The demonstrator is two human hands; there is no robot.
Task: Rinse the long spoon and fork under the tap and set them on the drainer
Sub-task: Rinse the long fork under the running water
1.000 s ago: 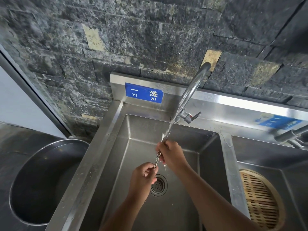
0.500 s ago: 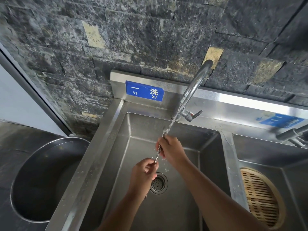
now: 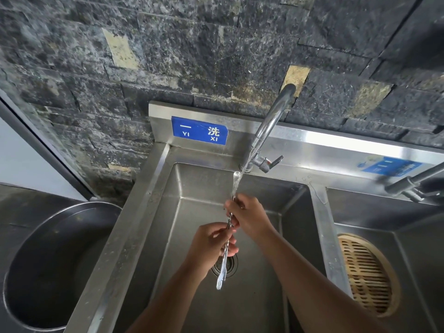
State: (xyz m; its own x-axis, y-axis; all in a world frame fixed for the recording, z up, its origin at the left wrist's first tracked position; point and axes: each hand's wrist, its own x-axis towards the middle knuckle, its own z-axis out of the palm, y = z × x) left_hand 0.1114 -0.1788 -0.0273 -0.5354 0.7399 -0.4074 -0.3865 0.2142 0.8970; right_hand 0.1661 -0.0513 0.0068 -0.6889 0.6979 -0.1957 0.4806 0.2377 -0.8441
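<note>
Both hands pinched the twisted stems over the sink (image 3: pixel 298 236): right hand (image 3: pixel 249 221) high, left hand (image 3: pixel 211 243) lower. Spoon (image 3: pixel 236 177) sat in the tap (image 3: pixel 271 123) stream, fork (image 3: pixel 221 278) dripping below. Best to rotate slowly, then swap ends.

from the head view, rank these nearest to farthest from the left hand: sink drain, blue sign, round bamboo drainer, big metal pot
From the left hand:
1. Sink drain, just beneath it to the right.
2. Blue sign, up on the backsplash.
3. Bamboo drainer in the right basin and metal pot at far left: too close to call.
</note>
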